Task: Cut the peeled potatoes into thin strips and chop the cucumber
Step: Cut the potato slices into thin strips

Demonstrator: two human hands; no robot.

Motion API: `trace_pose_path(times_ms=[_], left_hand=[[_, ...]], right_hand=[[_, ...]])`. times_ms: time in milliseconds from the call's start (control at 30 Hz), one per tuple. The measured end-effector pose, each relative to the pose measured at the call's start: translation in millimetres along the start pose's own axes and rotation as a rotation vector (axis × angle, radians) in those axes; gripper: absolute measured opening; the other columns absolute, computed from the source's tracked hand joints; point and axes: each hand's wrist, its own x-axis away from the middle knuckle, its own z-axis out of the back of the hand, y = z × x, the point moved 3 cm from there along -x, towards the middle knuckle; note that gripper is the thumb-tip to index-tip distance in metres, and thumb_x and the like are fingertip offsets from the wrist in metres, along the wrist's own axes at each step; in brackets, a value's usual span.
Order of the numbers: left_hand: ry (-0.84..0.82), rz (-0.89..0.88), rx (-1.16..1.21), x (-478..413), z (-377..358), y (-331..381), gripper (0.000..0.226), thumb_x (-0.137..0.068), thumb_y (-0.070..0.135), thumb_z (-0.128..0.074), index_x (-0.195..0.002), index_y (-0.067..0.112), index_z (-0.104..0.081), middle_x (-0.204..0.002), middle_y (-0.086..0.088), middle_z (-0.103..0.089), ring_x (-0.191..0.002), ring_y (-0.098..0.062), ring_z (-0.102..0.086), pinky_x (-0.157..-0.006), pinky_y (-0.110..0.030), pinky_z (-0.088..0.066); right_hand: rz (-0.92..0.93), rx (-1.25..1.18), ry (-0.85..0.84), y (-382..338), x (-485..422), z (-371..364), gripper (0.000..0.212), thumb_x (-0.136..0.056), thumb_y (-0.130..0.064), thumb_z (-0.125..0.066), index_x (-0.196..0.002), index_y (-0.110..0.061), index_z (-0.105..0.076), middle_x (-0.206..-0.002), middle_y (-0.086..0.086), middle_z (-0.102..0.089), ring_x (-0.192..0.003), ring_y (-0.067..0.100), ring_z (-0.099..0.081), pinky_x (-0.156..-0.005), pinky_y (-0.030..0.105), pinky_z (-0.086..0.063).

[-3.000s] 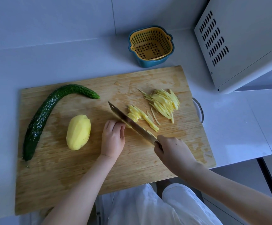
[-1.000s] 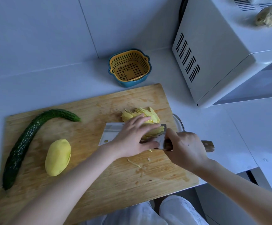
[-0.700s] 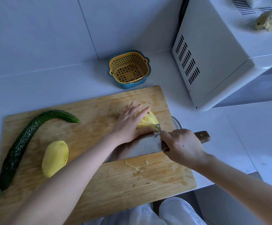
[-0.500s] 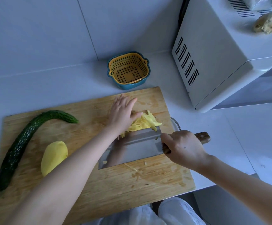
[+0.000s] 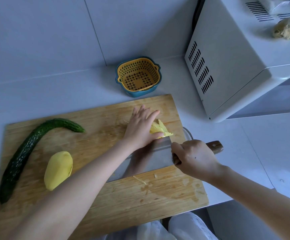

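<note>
"Near the far right corner of the cutting board point(image 5: 106, 196), what is the step?" asks my bench partner.

"Gathering, I judge. The potato strips point(image 5: 160, 129) sit there in one heap. My left hand point(image 5: 140, 129) lies flat on them, fingers straight, grasping nothing. My right hand point(image 5: 194, 158) is clenched round the wooden handle of the cleaver point(image 5: 151, 156), over the board's right edge. The blade lies low and tilted, its far long edge meeting the heap."

"How to do it well?"

"Keep the blade shallow and slide it under, not into, the heap. Press lightly from above so the strips don't snap. Keep the fingers straight and on top of the strips, clear of the edge. Lift level. A few stray strips point(image 5: 139, 180) lie on the near side of the blade and need a second pass."

"Positions relative to the hands?"

"The strips are under my left palm and poke out on the thumb side. The whole peeled potato point(image 5: 58, 170) lies left of my left forearm, well apart from the hand. The cucumber point(image 5: 28, 153) is uncut and curves along the board's left edge. The colander basket point(image 5: 138, 77) stands on the counter just beyond the far edge. Probable destination; not confirmed."
</note>
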Motion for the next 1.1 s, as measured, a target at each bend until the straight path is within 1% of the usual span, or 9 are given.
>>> trace_pose_path(times_ms=[133, 233, 400, 500, 667, 733, 800, 900, 1100], left_hand=[[0.176, 0.138, 0.113, 4.1, 23.8, -18.0, 0.049, -0.091, 0.04, -0.056, -0.132, 0.013, -0.051, -0.137, -0.007, -0.051, -0.132, -0.025, -0.041, -0.114, -0.043, -0.025], [0.194, 0.184, 0.332, 27.6, 39.4, -37.7, 0.021, -0.087, 0.031, -0.064, -0.104, 0.019, -0.067, -0.108, 0.002, -0.067, -0.102, -0.015, -0.06, -0.09, -0.035, -0.048], [-0.02, 0.182, 0.381, 56.0, 34.0, -31.2, 0.034, -0.067, 0.049, -0.077, -0.081, 0.025, -0.058, -0.076, 0.011, -0.056, -0.07, -0.007, -0.05, -0.057, -0.021, -0.037], [0.054, 0.212, 0.259, 47.5, 28.3, -30.0, 0.034, -0.072, 0.05, -0.075, -0.077, 0.022, -0.054, -0.067, 0.011, -0.049, -0.062, -0.008, -0.045, -0.051, -0.021, -0.027], [0.062, 0.326, 0.192, 39.0, 29.8, -44.6, 0.02, -0.088, 0.036, -0.064, -0.079, 0.018, -0.067, -0.066, 0.009, -0.059, -0.064, -0.015, -0.057, -0.052, -0.022, -0.037], [0.009, 0.363, 0.216, 38.8, 36.5, -54.9, 0.023, -0.092, 0.032, -0.058, -0.088, 0.014, -0.072, -0.083, 0.001, -0.071, -0.077, -0.018, -0.065, -0.069, -0.032, -0.052], [-0.077, 0.412, 0.233, 42.4, 46.5, -66.4, 0.02, -0.094, 0.026, -0.056, -0.095, 0.015, -0.073, -0.098, 0.001, -0.072, -0.089, -0.02, -0.065, -0.084, -0.036, -0.051], [-0.096, 0.496, 0.28, 56.9, 60.2, -87.9, 0.019, -0.095, 0.017, -0.054, -0.101, 0.014, -0.072, -0.098, 0.006, -0.069, -0.093, -0.013, -0.061, -0.085, -0.026, -0.042], [0.005, 0.626, 0.272, 101.5, 68.7, -117.4, 0.031, -0.1, 0.022, -0.041, -0.098, 0.012, -0.07, -0.089, 0.004, -0.064, -0.09, -0.018, -0.06, -0.076, -0.028, -0.042]], right_hand=[[-0.048, 0.004, -0.006, 4.0, 3.2, 3.4, 0.024, -0.045, 0.004, -0.064, -0.059, -0.008, -0.048, -0.039, -0.001, -0.036, -0.037, 0.015, -0.021, -0.033, 0.018, -0.022], [-0.095, 0.014, 0.024, 12.1, 8.6, 10.2, 0.026, -0.043, 0.005, -0.067, -0.056, -0.008, -0.048, -0.038, -0.001, -0.036, -0.038, 0.015, -0.018, -0.039, 0.016, -0.017], [-0.156, 0.035, 0.032, 18.4, 9.2, 16.3, 0.03, -0.038, 0.006, -0.069, -0.053, -0.007, -0.047, -0.036, 0.0, -0.034, -0.039, 0.017, -0.015, -0.042, 0.017, -0.015], [-0.129, 0.031, 0.054, 19.3, 10.2, 17.2, 0.027, -0.04, 0.006, -0.068, -0.054, -0.006, -0.048, -0.037, 0.0, -0.035, -0.039, 0.017, -0.016, -0.043, 0.017, -0.015], [-0.292, -0.156, -0.109, 27.6, 25.4, 15.4, 0.027, -0.047, -0.003, -0.074, -0.062, -0.012, -0.054, -0.039, -0.002, -0.044, -0.034, 0.018, -0.03, -0.036, 0.021, -0.029], [-0.442, -0.313, -0.193, 33.6, 30.1, 18.5, 0.021, -0.062, -0.013, -0.074, -0.066, -0.016, -0.054, -0.044, -0.004, -0.048, -0.04, 0.016, -0.04, -0.042, 0.026, -0.036], [-0.526, -0.574, -0.323, 34.0, 34.8, 20.1, 0.019, -0.075, -0.016, -0.068, -0.066, -0.013, -0.052, -0.045, -0.007, -0.045, -0.043, 0.01, -0.037, -0.044, 0.019, -0.032], [-0.581, -0.846, -0.532, 19.2, 42.0, 19.3, 0.023, -0.081, -0.013, -0.059, -0.067, 0.001, -0.047, -0.046, -0.007, -0.039, -0.042, 0.01, -0.034, -0.043, 0.022, -0.032], [-0.387, -0.712, -0.778, -14.3, 36.7, -10.8, 0.033, -0.079, -0.018, -0.056, -0.055, -0.016, -0.034, -0.051, -0.007, -0.033, -0.044, 0.005, -0.03, -0.045, 0.019, -0.03]])
